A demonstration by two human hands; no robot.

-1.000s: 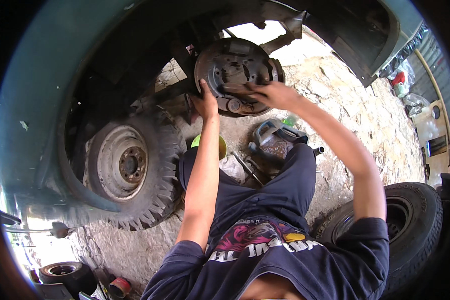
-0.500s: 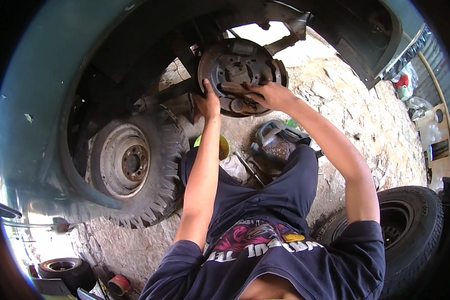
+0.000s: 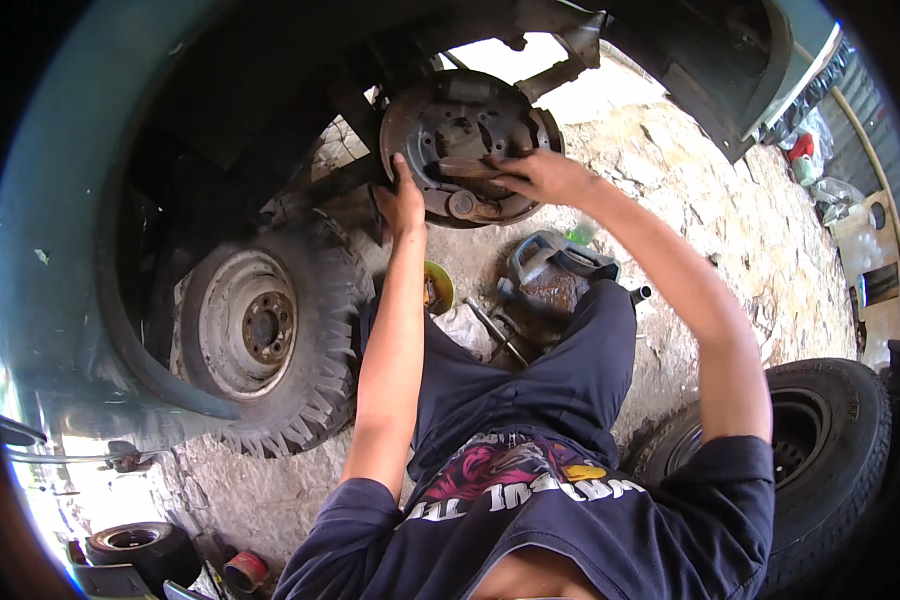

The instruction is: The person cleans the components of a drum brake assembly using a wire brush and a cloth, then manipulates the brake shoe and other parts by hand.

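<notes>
A round, rusty drum-brake backing plate [image 3: 425, 118] sits under the wheel arch, with holes in its face and a small cylinder-like part low on it. My left hand [image 3: 402, 203] grips its lower left rim, thumb on the front face and the other fingers mostly hidden behind. Across the plate's middle lies a flat, brown, elongated piece [image 3: 463, 168], its exact kind unclear. My right hand [image 3: 550, 178] comes from the right, fingers closed on that piece's right end. Between my legs and the plate stands a cut-open bluish-grey plastic container [image 3: 538, 258] with brown contents.
A mounted wheel with a knobby tyre [image 3: 320, 330] stands close on my left, beside the green body panel [image 3: 55, 280]. Another tyre [image 3: 850, 440] lies at my right elbow. A yellow-green bowl [image 3: 438, 286], a pale rag [image 3: 462, 330] and a metal bar [image 3: 500, 335] rest on the ground.
The plate and both hands appear slightly farther left and higher, as the whole view has shifted a little. Both hands keep their holds, and the right fingers have moved slightly against the plate.
</notes>
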